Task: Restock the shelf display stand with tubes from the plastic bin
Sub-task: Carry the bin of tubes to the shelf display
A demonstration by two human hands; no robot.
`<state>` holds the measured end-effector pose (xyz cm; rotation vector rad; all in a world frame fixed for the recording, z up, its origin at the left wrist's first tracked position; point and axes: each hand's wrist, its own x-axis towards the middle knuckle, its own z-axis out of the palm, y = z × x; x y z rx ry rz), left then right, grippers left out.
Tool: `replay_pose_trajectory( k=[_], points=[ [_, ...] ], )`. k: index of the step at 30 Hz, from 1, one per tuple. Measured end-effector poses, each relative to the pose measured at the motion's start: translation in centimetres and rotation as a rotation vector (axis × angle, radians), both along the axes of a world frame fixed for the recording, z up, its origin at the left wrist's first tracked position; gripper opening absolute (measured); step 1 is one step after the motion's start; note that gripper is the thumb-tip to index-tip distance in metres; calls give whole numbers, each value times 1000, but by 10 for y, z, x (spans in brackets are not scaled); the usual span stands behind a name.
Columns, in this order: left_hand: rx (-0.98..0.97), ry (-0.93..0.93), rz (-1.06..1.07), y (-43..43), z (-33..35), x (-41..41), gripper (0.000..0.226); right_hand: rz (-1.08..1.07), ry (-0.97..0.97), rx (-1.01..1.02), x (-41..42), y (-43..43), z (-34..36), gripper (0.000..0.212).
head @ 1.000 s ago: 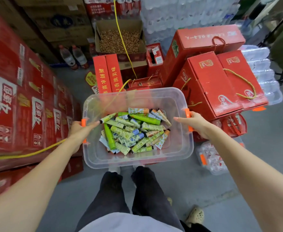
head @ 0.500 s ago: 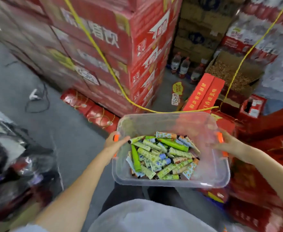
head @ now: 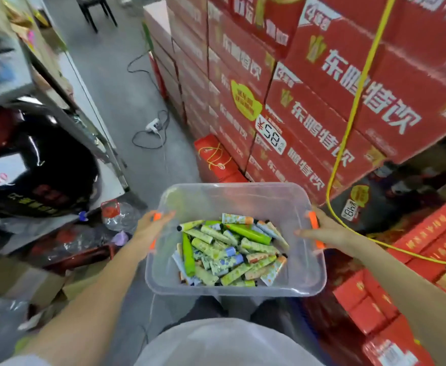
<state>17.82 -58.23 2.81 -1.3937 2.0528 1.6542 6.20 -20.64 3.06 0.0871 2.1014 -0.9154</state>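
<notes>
Stockroom aisle, red cartons (head: 322,101) stacked right. My left hand (head: 152,229) and right hand (head: 322,233), each grip clamped on plastic bin (head: 232,191) at orange handles (head: 313,219) (keeps load level); tubes (head: 229,252) heaped inside.

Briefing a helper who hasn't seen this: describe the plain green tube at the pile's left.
Look in the clear plastic bin. At the left edge of its pile lies a plain green tube, pointing away. Neighbours are patterned; the other plain green tube slants across the top.
</notes>
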Motion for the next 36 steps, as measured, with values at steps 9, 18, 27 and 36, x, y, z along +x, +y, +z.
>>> replay_pose_trajectory(
  k=[9, 18, 27, 36],
  points=[
    [-82, 69, 215, -154, 14, -36, 42, 65, 130, -60, -98, -173, -4, 104],
    [-173, -15, 218, -249, 11, -147, 36, 233, 189, -28, -266, -306, -20, 103],
    [-173, -15, 289, -338, 26, -283, 90, 387, 299, -8, -462, -459, 15, 98],
    [-203, 163, 426, -469, 27, -449, 65, 294, 338, -102, -612, -604, 35, 84]
  ],
)
